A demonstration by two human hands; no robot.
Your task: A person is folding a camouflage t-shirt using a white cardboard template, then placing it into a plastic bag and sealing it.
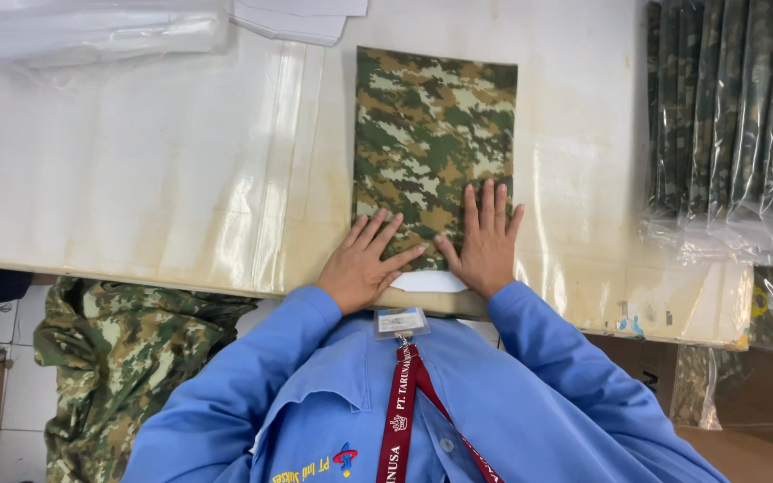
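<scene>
A folded camouflage cloth lies flat on the white work table, in a neat rectangle with its near edge at the table's front. My left hand rests flat on its near left corner, fingers spread. Beside it, my right hand presses flat on the near right part of the cloth. Neither hand grips anything. A white card or sheet shows under the cloth's near edge, between my wrists.
Bagged camouflage pieces are stacked at the table's right. Clear plastic bags and white sheets lie at the far left. A loose heap of camouflage cloth sits below the table's left. A cardboard box is at the lower right.
</scene>
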